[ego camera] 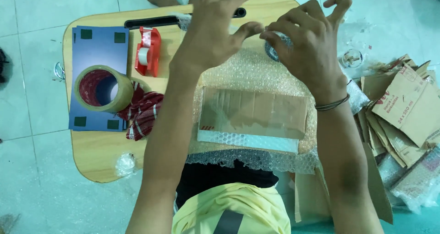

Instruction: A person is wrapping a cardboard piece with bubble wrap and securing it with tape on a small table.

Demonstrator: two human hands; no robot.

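Observation:
My left hand [215, 25] and my right hand [305, 39] meet above the far side of a small wooden table [98, 158]. My right hand grips a small roll of clear tape [274, 48]. The thumb and forefinger of my left hand pinch at the roll's edge, where a thin tape end seems to be. Below both hands a flat cardboard box [254, 112] lies on a sheet of bubble wrap [247, 73], partly wrapped in it.
On the table's left lie a blue sheet [98, 50] with a wide brown tape roll [98, 88] on it, a red tape dispenser [149, 50], a red checked cloth [144, 112] and a black tool [151, 21]. Flattened cardboard pieces [408, 108] and bubble wrap scraps litter the tiled floor at right.

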